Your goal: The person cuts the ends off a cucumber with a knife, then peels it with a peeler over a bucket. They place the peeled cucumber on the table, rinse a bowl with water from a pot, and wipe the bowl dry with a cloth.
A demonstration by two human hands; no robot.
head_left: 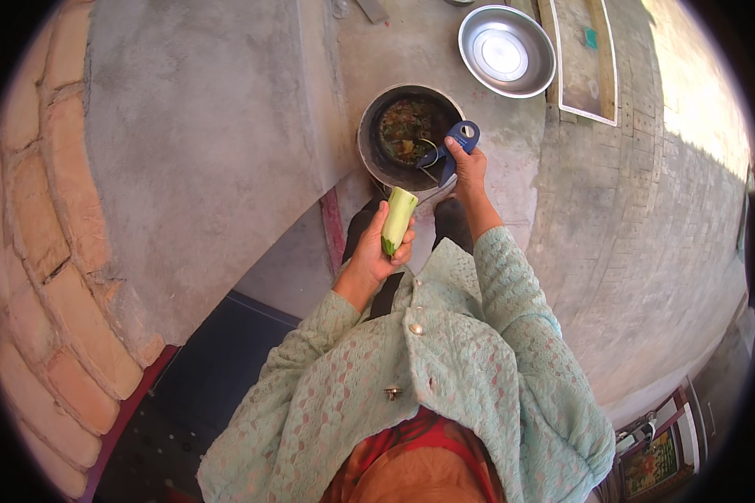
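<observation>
My left hand (377, 247) is wrapped round a pale green, mostly peeled, cucumber-like vegetable (401, 214), held upright with dark green skin left at its lower end. In my right hand (470, 168) is a blue-handled tool (459, 144) with a hole in its end and thin curved metal at its front; its exact kind is unclear. It hangs over the right rim of a round dark pot (367, 142). Inside the pot lies a wet-looking mix of reddish, green and yellow bits (407, 130). The vegetable is just nearer to me than the pot's rim.
A wide silver metal basin (538, 71) stands beyond the pot to the right. Farther right is a white-edged rectangular frame (617, 92) on the paving. A grey concrete ledge (201, 151) fills the left side, bordered by bricks (80, 193). A dark blue box-like thing (226, 356) lies below the ledge.
</observation>
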